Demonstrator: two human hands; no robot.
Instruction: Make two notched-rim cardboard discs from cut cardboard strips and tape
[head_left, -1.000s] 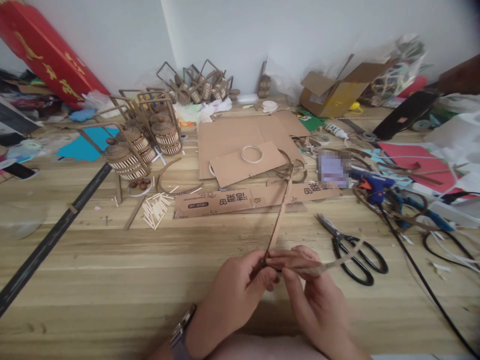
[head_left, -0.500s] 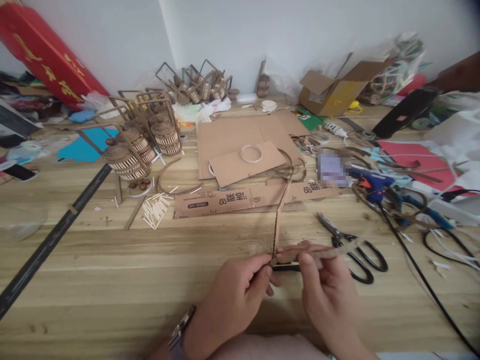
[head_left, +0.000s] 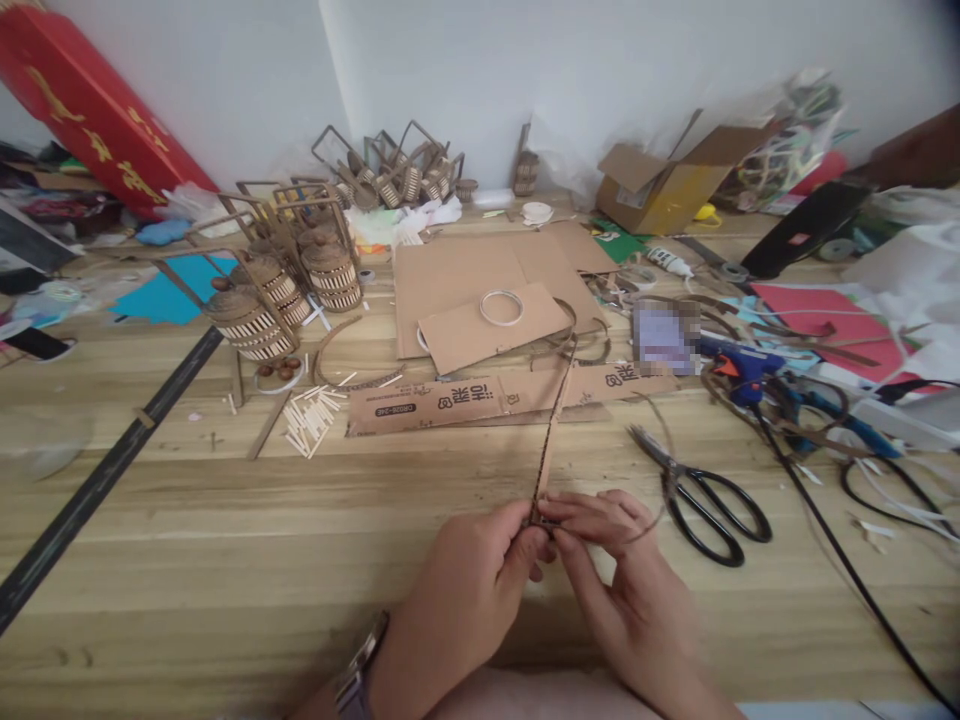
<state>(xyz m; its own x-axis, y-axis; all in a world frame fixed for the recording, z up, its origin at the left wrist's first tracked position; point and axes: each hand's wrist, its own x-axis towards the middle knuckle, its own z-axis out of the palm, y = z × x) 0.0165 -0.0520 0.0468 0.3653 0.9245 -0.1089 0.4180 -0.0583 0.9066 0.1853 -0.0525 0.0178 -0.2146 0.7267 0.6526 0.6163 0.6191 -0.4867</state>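
Note:
My left hand (head_left: pixel 480 570), a watch (head_left: pixel 364 660) on its wrist, pinches the near end of a narrow cardboard strip (head_left: pixel 553 435). From there the strip runs away from me across the printed cardboard piece (head_left: pixel 480 398), its corrugated edge showing. Thumb and fingers of my right hand (head_left: pixel 626 570) close on the same end, right beside the left fingertips. A thin curled strip (head_left: pixel 666 450) arcs up past the right fingers. What lies between the fingertips is mostly hidden. Black-handled scissors (head_left: pixel 701 495) rest on the table just right of my right hand.
Small lidded baskets (head_left: pixel 259 325) with tall handles stand at the left, near a pile of white sticks (head_left: pixel 311 420). Cardboard sheets (head_left: pixel 457 260) and a ring (head_left: pixel 501 308) lie ahead. A blue glue gun (head_left: pixel 746 368) trails its cord down the right side.
My right hand has moved left, up against the left fingertips. The pale strip that stuck out past it now curls upward. The long strip leans slightly more; my left hand barely shifted.

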